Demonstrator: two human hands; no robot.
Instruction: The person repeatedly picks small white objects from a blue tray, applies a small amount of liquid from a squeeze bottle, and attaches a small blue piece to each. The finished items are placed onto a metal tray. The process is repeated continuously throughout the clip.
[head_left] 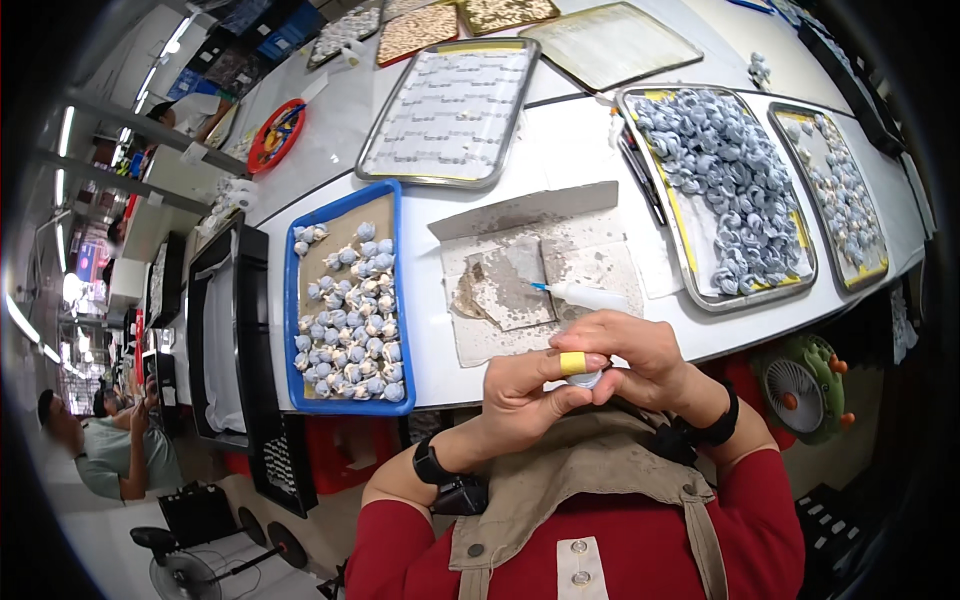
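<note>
Pale piece (584,380) — rounded — between bare hands (522,386) (645,356)

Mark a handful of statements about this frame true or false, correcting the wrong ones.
1. The bottle lies on the cardboard. True.
2. The blue tray stands right of the cardboard. False: the blue tray is left of it.
3. The left hand wears yellow tape. True.
4. The green fan is at far left. False: the green fan is at right.
5. The right hand touches the bottle. False: the right hand holds a small part.
</note>
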